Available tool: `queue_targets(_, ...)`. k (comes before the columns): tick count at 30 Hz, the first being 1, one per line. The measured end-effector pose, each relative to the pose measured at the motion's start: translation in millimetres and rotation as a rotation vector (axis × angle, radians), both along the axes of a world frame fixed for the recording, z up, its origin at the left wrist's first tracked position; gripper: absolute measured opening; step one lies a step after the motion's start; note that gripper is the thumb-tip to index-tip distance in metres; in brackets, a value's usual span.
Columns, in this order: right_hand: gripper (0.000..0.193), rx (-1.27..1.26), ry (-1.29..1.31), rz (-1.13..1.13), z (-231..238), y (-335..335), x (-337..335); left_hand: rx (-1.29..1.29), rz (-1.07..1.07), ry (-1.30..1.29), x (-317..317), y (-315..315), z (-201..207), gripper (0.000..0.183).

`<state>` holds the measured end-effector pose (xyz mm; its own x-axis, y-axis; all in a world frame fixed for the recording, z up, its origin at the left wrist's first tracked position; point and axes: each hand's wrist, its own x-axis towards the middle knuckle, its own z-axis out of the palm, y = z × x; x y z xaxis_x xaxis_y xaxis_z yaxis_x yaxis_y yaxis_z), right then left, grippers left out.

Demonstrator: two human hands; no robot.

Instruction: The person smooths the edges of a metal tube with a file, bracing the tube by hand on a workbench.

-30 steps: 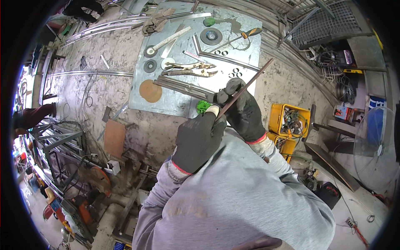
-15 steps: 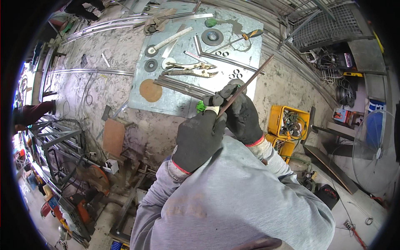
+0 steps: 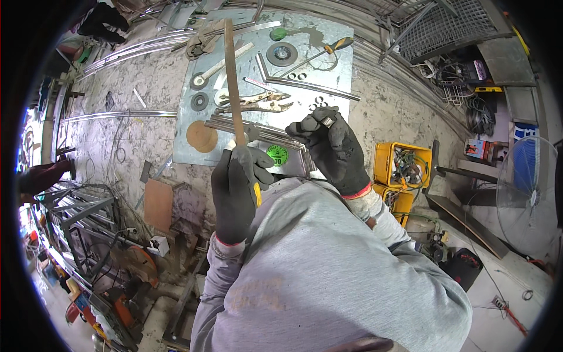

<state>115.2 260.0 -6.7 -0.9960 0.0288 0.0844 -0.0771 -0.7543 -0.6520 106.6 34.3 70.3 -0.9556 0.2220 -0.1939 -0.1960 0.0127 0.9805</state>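
My left hand (image 3: 239, 185), in a black glove, is closed round the lower end of a long, brown flat file (image 3: 233, 82). The file points away over the sheet-metal-topped table (image 3: 185, 138). To its right, my gloved right hand (image 3: 334, 146) is raised above the near table edge, fingers curled, pinching a small shiny metal ring (image 3: 328, 121). Just beyond that hand lie several dark rings (image 3: 318, 102). Between the hands, a green round disc (image 3: 277, 155) shows beside a bundle of metal tubes (image 3: 258, 130). Locking pliers (image 3: 258, 105) lie beyond the bundle.
On the table are a grinding disc (image 3: 282, 54), a screwdriver (image 3: 337, 45), an angled metal bar (image 3: 311, 85) and a brown round disc (image 3: 201, 136). Yellow bins (image 3: 384, 164) stand at right, near a fan (image 3: 531, 199). Metal stock and tools crowd the left floor.
My hands have moved apart. The left has gone left with the file, which now points straight away rather than slanting right. The right has come off the file, showing the small ring.
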Motion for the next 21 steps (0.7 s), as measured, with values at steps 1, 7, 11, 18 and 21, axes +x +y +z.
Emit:
queue_targets(1,0.049,-0.002,0.001,-0.002,-1.5,0.0,-0.3,0.047,0.022,-0.033,1.5,-2.4,-5.1,0.032)
queue_targets(7,0.047,0.131,-0.125,0.011,-2.2,5.3,4.6,0.161,0.079,-0.172,3.9,11.4,-5.5,0.027)
queue_targets(11,0.031,0.888,-0.082,-0.063,-1.0,11.6,7.9,0.183,0.025,-0.205,-0.8,6.5,-7.9,0.027)
queue_targets(18,0.060,0.553,-0.190,-0.014,14.2,0.1,11.2,0.083,-0.023,-0.204,-2.9,5.9,-17.7,0.026)
queue_targets(21,0.058,0.113,-0.212,0.096,13.8,2.0,8.3,0.082,-0.040,-0.229,-3.5,8.1,-16.4,0.028)
